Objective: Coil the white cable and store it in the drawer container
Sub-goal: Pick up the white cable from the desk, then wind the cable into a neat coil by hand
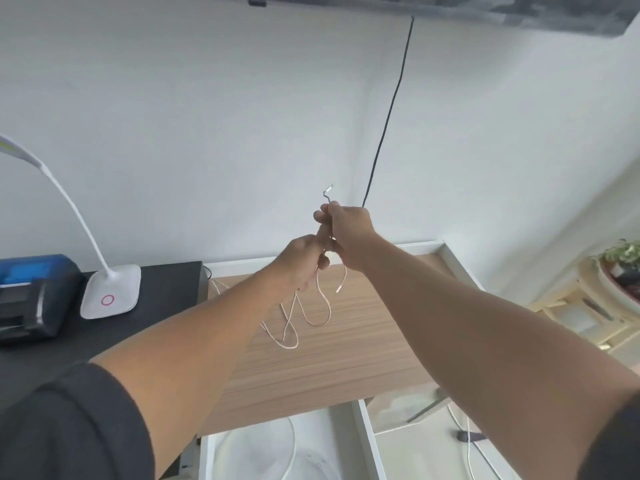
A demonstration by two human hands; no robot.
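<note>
The white cable (323, 308) hangs in loose loops above the wooden desk top (346, 348). One plug end sticks up above my right hand, and another end dangles near the desk. My left hand (301, 259) grips the cable strands from below. My right hand (348, 233) pinches the cable just above it, and the two hands touch. At the bottom edge of the view, the open white drawer (367, 441) holds a clear round container (263, 455) with a white cord lying in it.
A white desk lamp (110, 289) and a blue and black device (31, 296) sit on the black surface at left. A black wire (388, 112) runs down the wall. A potted plant (620, 268) stands on a stand at right. More cords lie on the floor.
</note>
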